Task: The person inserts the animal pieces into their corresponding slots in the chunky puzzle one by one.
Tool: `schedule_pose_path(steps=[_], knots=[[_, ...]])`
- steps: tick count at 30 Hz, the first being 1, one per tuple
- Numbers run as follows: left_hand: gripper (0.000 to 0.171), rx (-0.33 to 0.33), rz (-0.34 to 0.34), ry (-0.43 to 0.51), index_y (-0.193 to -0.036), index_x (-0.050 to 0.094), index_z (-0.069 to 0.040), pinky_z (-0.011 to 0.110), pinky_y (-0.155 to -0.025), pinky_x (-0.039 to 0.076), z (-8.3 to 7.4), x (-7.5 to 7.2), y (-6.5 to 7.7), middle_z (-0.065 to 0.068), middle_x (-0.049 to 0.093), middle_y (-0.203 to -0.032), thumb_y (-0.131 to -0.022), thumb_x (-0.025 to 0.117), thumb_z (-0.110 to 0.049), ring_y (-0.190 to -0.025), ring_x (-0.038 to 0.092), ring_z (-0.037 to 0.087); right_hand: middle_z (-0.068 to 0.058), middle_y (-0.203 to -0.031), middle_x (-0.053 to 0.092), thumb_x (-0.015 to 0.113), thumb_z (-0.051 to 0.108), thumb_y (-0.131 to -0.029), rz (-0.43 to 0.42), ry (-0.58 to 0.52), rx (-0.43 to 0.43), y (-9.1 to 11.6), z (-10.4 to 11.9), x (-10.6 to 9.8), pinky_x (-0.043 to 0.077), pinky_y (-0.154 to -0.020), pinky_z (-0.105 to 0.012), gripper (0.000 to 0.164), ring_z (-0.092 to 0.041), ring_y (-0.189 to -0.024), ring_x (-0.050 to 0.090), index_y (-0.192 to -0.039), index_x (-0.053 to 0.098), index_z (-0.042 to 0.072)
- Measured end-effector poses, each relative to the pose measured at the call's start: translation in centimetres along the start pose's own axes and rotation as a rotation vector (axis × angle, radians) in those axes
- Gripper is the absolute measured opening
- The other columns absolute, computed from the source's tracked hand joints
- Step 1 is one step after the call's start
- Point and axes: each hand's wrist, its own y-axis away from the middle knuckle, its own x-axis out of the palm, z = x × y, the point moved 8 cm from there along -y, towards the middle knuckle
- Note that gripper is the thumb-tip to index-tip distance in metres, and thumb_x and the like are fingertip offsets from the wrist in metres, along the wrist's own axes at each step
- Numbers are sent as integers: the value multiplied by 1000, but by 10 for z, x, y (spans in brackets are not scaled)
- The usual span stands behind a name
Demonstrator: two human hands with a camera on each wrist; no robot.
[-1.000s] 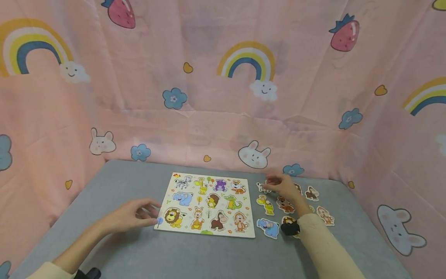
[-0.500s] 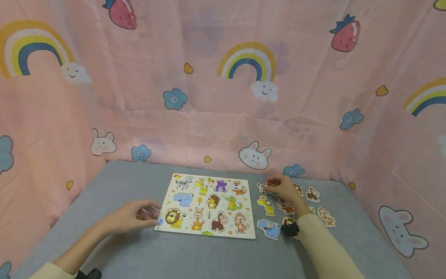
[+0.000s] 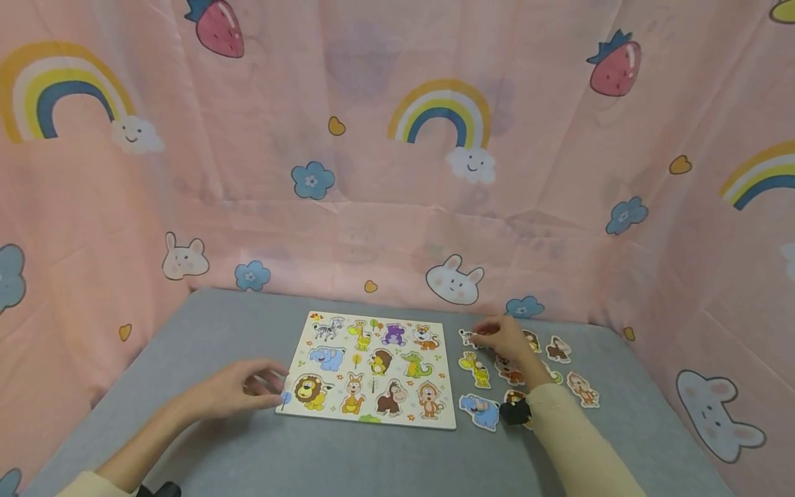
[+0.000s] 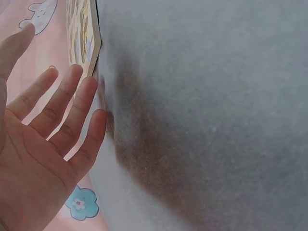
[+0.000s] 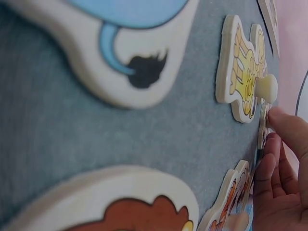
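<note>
My right hand [image 3: 506, 339] is at the back of a group of loose animal puzzle pieces, thumb and fingers pinching the zebra piece [image 3: 466, 337], which lies flat on the grey table. In the right wrist view, the thumb and fingertips of that hand [image 5: 281, 180] meet at this piece, partly covering it. A pale wooden puzzle board [image 3: 335, 413] with printed animals lies left of the pieces. Beside its left edge is my left hand [image 3: 239, 388], fingers relaxed and apart. The left wrist view shows the left palm [image 4: 45, 149] holding nothing.
Near the right hand lie a giraffe piece [image 3: 475, 370] with a knob [image 5: 267, 89], an elephant piece [image 3: 479, 412], a monkey piece [image 3: 582, 390] and a gorilla piece [image 3: 558, 349]. The right forearm partly covers a lion piece. A pink printed curtain [image 3: 261, 159] encloses the table.
Both hands stay almost where they were, the right at the zebra piece and the left beside the board. The head view has tilted very slightly, so everything sits a little lower.
</note>
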Motion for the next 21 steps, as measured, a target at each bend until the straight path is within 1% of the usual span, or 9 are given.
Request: schedule_pose_path(steps=[7, 12, 16, 21], knots=[[47, -38, 11, -15, -130, 59, 2, 32, -76, 54, 3, 3, -1, 8, 67, -110, -94, 76, -24, -91, 69, 20, -4, -84, 69, 79, 7, -89, -18, -2, 26, 0, -2, 0, 49, -65, -35, 13, -19, -72, 59, -98, 76, -2], [46, -35, 13, -33, -129, 59, 1, 32, -76, 54, 4, 4, -2, 8, 67, -110, -94, 75, -25, -91, 69, 20, -5, -84, 70, 79, 6, -89, -21, -6, 29, 0, -1, 0, 50, -66, -35, 13, -20, -73, 61, -98, 76, -3], [46, -36, 17, -28, -129, 59, 2, 32, -76, 54, 3, 4, -2, 8, 67, -110, -94, 75, -24, -91, 68, 20, -5, -86, 70, 78, 8, -90, -21, 1, 20, 0, 1, -1, 50, -67, -35, 14, -19, -74, 61, -99, 76, -3], [45, -42, 19, -21, -128, 59, 2, 32, -76, 54, 4, 5, -3, 8, 67, -110, -94, 75, -22, -91, 68, 19, -9, -90, 72, 77, 9, -91, -23, -31, -1, 1, 7, -4, 50, -68, -36, 15, -21, -77, 62, -100, 76, -4]])
